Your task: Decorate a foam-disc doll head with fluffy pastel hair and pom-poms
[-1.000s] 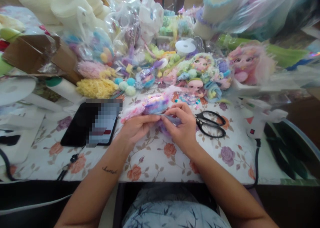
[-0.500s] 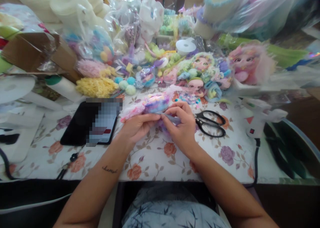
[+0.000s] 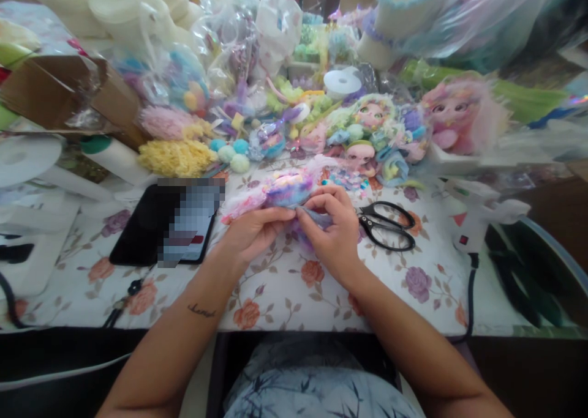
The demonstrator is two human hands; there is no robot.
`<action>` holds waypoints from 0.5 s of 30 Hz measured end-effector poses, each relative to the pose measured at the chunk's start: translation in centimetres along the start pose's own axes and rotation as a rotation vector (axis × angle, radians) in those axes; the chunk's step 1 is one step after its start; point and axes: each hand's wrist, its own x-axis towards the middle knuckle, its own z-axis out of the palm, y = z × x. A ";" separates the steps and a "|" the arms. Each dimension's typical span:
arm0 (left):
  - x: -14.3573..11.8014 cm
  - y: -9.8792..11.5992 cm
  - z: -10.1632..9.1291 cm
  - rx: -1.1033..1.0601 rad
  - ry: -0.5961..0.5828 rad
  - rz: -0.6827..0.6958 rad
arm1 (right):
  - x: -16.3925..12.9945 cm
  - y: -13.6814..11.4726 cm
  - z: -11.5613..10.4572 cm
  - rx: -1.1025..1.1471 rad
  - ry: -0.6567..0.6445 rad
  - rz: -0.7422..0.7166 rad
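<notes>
A fluffy pink, purple and blue doll piece [image 3: 289, 185] lies between my hands, above the flowered tablecloth; its face, if it has one, is turned out of sight. My left hand [image 3: 257, 229] pinches its near edge between thumb and fingers. With thumb and forefinger, my right hand [image 3: 333, 228] grips a strip of greyish-blue fabric [image 3: 316, 215] at the same edge, the fingertips of both hands almost meeting. Some purple fluff [image 3: 301, 237] hangs below the fingers. Black-handled scissors [image 3: 388, 225] rest just right of my right hand.
A phone [image 3: 165, 222] lies left of my left forearm. On the right stands a white glue gun [image 3: 473, 216] with a black cord. Behind are pompoms [image 3: 233, 155], a yellow tuft [image 3: 177, 158], doll heads [image 3: 361, 155], a ribbon spool [image 3: 342, 82] and a cardboard box [image 3: 50, 93].
Both hands keep their pinch at almost the same spot. The view has shifted very slightly; nothing has been let go or picked up.
</notes>
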 end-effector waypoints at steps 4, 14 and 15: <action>0.0 0.0 -0.1 0.006 -0.023 0.006 | 0.0 -0.1 0.0 -0.010 -0.005 0.009; -0.3 0.0 0.2 -0.015 -0.044 0.002 | 0.1 -0.1 0.0 -0.026 -0.006 0.005; -0.3 0.0 0.3 -0.018 -0.034 0.006 | 0.0 -0.1 0.0 -0.021 -0.004 0.002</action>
